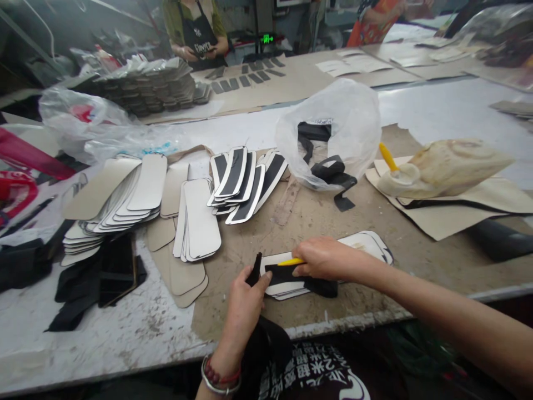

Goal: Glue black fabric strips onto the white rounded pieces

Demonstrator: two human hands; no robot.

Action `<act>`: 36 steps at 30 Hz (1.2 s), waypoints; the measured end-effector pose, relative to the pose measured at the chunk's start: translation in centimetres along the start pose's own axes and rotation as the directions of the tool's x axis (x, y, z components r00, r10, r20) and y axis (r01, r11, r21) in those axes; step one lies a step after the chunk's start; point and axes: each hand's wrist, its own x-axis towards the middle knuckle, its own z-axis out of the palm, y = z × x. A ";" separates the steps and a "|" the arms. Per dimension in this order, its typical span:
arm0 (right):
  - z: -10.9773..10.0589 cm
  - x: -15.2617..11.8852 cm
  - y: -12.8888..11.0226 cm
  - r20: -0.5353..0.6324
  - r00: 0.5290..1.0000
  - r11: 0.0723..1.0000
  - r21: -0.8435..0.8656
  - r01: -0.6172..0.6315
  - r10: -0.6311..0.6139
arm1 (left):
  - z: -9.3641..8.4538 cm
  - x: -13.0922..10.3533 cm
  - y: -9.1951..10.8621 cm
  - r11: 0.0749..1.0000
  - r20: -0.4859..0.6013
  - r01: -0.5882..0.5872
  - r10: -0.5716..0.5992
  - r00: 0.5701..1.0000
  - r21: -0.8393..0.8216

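Observation:
My left hand (245,297), with a bracelet at the wrist, is closed on a small black tool (254,270) that points up at the left end of a short stack of white rounded pieces (287,290). My right hand (320,259) holds a thin yellow tool (290,261), its tip pointing left over the top piece. Beneath the yellow tool, a black strip (280,275) lies along that top piece. Its loose part (322,287) hangs over the stack's front edge below my right hand. More white pieces (366,243) lie under and beyond my right wrist.
Piles of white pieces (202,219) and pieces with black strips (233,175) lie at the left and centre. A plastic bag with black strip (353,116) stands behind. At right is a glue-stained container (453,161). Two people (200,33) stand across the table.

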 end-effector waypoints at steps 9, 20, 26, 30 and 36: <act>0.8 -8.3 8.0 -0.061 0.940 0.936 0.139 -0.324 0.335 | -0.3 0.5 -1.0 0.998 0.017 0.058 -0.059 0.998 0.032; 2.3 -6.6 7.6 -0.131 0.833 0.842 0.025 -0.538 0.537 | -0.5 0.6 -1.2 0.987 0.024 0.096 -0.100 0.995 0.126; 2.4 -6.2 8.4 -0.124 0.838 0.847 0.082 -0.525 0.531 | -0.5 0.5 -0.8 0.981 0.014 0.101 -0.105 0.994 0.168; 2.5 -6.2 8.9 -0.113 0.849 0.856 0.116 -0.504 0.515 | -0.3 0.2 -0.2 0.977 0.010 0.104 -0.107 0.994 0.184; 2.3 -6.2 9.8 -0.100 0.889 0.891 0.145 -0.431 0.446 | 0.1 -0.7 1.2 0.966 -0.015 0.081 -0.080 0.997 0.245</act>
